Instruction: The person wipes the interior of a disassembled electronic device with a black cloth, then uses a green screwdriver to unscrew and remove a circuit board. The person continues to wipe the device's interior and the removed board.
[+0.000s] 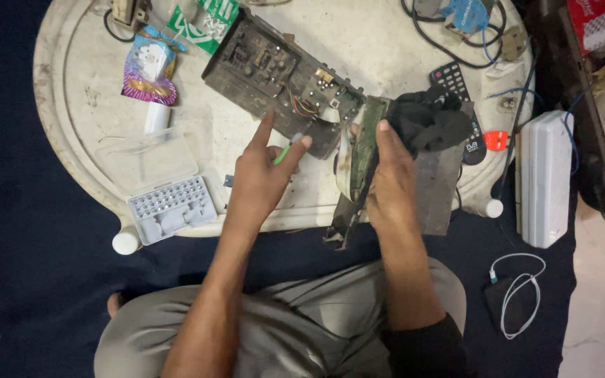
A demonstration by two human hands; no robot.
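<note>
My left hand grips a thin green-handled screwdriver, index finger stretched out, its tip by a dusty black circuit board lying across the white round table. My right hand holds a second circuit board tilted up on edge over a grey metal cover plate, thumb pressed on its top. A black cloth lies bunched just beyond that hand.
An open clear case of screwdriver bits sits at the table's front left. A shiny snack wrapper, a green packet, a black remote, cables and a white box surround the work. A charger with white cable lies on the dark floor.
</note>
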